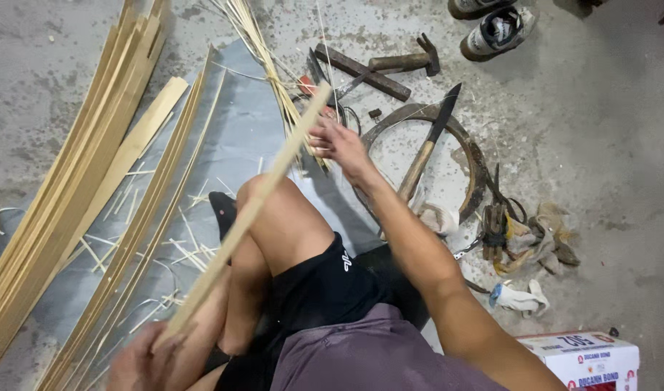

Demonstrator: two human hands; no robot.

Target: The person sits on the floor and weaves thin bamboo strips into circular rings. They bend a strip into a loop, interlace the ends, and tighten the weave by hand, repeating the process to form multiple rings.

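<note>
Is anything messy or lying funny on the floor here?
Yes. Thin bamboo slivers lie scattered loose over the grey sheet beside the neat strips. A knife lies across a rusty metal ring, and crumpled gloves sit on the bare concrete. The bamboo strip between the left hand and right hand looks whole.
</note>
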